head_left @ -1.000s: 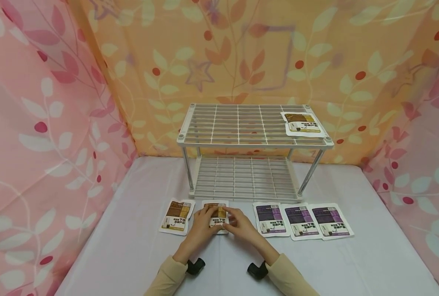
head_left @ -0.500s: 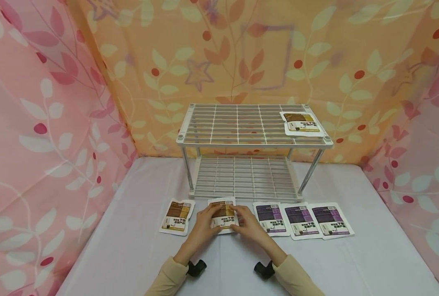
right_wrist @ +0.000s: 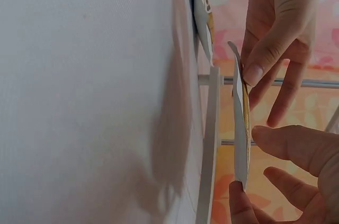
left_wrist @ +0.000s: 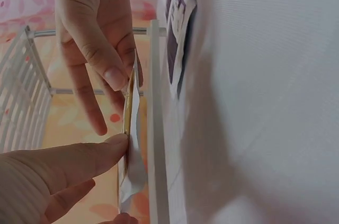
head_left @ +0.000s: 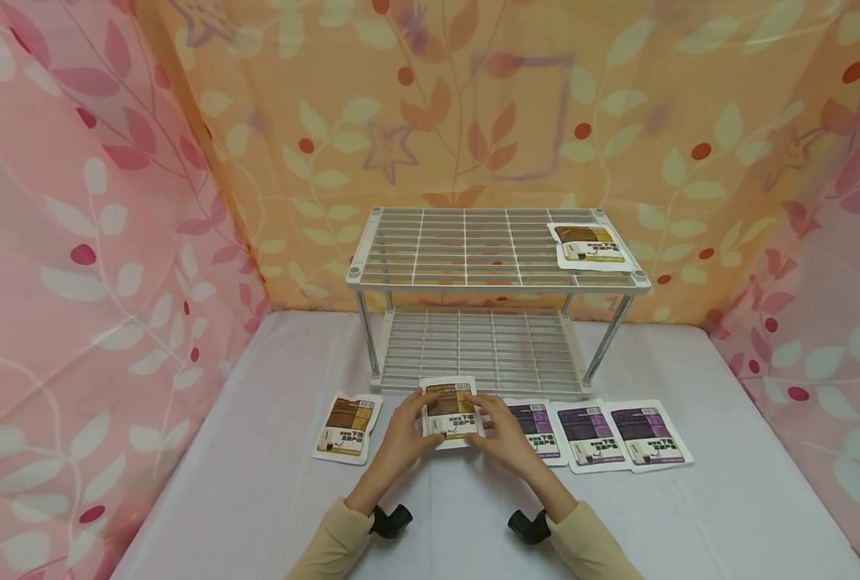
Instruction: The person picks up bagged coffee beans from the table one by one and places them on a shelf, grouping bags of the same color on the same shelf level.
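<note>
A person's left hand (head_left: 404, 429) and right hand (head_left: 504, 435) pinch opposite sides of a brown-and-white pouch (head_left: 450, 412), thumbs (left_wrist: 114, 142) on its printed face, just above a white-covered table (head_left: 459, 524) before a two-tier rack (head_left: 498, 287). An orange floral drape (head_left: 459, 121) hangs behind, pink drapes (head_left: 74, 322) at the sides.

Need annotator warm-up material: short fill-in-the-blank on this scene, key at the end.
1. A row of ____ purple packets lies on the table.
2. The shelved packet lies on top of the rack, near its ____ end.
3. The left hand and right hand both hold the held packet; the ____ hand is nearer the brown packet lying on the table.

Missing words: three; right; left.
</note>
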A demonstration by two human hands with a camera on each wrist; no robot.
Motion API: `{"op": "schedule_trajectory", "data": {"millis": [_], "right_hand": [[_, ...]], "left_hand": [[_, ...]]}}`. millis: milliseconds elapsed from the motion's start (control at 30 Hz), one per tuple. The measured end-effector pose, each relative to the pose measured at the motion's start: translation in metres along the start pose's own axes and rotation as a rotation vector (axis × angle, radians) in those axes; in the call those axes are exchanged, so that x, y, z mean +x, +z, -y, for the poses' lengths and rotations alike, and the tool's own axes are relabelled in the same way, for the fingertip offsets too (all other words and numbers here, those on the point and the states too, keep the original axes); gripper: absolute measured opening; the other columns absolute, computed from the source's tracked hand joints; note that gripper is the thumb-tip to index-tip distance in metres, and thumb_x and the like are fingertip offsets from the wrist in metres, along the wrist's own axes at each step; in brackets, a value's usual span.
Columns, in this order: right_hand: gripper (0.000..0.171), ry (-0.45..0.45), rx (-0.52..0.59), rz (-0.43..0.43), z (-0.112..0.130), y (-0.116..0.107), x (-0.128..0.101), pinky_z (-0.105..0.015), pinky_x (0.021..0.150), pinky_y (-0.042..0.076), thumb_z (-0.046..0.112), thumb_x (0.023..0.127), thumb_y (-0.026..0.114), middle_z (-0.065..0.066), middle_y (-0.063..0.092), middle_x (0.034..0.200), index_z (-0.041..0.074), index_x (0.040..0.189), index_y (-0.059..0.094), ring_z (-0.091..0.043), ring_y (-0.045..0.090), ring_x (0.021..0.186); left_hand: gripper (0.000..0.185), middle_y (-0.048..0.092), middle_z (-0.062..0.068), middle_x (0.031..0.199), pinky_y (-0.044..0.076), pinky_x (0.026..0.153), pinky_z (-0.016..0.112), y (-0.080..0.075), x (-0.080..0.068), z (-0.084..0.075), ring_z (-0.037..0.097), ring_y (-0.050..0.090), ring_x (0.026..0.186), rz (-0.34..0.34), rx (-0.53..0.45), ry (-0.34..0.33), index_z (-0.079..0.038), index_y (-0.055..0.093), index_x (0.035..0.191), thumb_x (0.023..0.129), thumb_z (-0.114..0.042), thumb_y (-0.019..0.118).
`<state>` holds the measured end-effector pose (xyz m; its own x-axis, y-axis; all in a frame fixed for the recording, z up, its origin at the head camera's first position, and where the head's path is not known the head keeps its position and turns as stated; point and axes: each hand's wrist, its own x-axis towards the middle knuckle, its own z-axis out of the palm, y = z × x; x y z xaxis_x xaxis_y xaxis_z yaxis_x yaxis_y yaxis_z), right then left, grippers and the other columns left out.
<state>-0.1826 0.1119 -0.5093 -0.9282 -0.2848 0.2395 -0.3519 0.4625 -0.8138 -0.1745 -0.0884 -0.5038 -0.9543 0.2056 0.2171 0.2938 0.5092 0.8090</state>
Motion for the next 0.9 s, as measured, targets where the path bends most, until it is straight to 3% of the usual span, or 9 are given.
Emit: {"op": "schedule_trajectory", "data": {"millis": [167, 367, 633, 733, 900], "right_hand": [[0.064, 0.005, -0.022, -0.022, 0.003, -0.008, 0.001, -0.04, 0.078, 0.054, -0.003, 0.069, 0.075, -0.021, 0.049, 0.125, 0.003, 0.128, 0.053, -0.032, 0.053, 0.103], [0.062, 0.027, -0.012, -0.014, 0.009, -0.021, 0.001, -0.041, 0.081, 0.053, -0.002, 0.071, 0.075, -0.022, 0.047, 0.129, 0.002, 0.129, 0.052, -0.034, 0.052, 0.107], [0.065, 0.045, -0.009, 0.013, 0.01, -0.033, 0.002, -0.044, 0.08, 0.053, 0.001, 0.072, 0.076, -0.023, 0.04, 0.137, 0.001, 0.132, 0.05, -0.038, 0.056, 0.104], [0.066, 0.027, -0.032, 0.024, 0.012, -0.037, 0.002, -0.046, 0.078, 0.054, 0.002, 0.073, 0.076, -0.024, 0.038, 0.138, 0.0, 0.133, 0.048, -0.041, 0.059, 0.098], [0.068, -0.01, -0.107, 0.009, 0.017, -0.041, 0.001, -0.051, 0.084, 0.05, 0.003, 0.071, 0.078, -0.022, 0.038, 0.14, 0.001, 0.132, 0.05, -0.042, 0.055, 0.107]], "left_hand": [[0.065, 0.035, 0.026, 0.142, 0.046, 0.09, 0.05, 0.0, 0.005, -0.007, 0.041, 0.049, 0.115, -0.013, -0.015, 0.015, -0.007, 0.052, 0.13, 0.071, -0.005, 0.078], [0.065, 0.033, 0.026, 0.143, 0.044, 0.091, 0.054, 0.0, 0.01, -0.017, 0.043, 0.044, 0.118, -0.008, -0.003, 0.064, -0.005, 0.052, 0.13, 0.071, -0.008, 0.078], [0.07, 0.024, 0.024, 0.148, 0.035, 0.098, 0.06, 0.003, 0.012, -0.024, 0.046, 0.026, 0.132, 0.035, 0.013, 0.063, -0.006, 0.049, 0.134, 0.071, -0.01, 0.079], [0.073, 0.021, 0.022, 0.15, 0.037, 0.097, 0.059, 0.003, 0.013, -0.026, 0.044, 0.026, 0.132, 0.042, 0.02, 0.065, -0.008, 0.047, 0.135, 0.07, -0.01, 0.08], [0.077, 0.018, 0.019, 0.152, 0.039, 0.096, 0.055, 0.002, 0.013, -0.032, 0.04, 0.028, 0.132, 0.034, 0.017, 0.074, -0.007, 0.046, 0.137, 0.068, -0.004, 0.08]]}}
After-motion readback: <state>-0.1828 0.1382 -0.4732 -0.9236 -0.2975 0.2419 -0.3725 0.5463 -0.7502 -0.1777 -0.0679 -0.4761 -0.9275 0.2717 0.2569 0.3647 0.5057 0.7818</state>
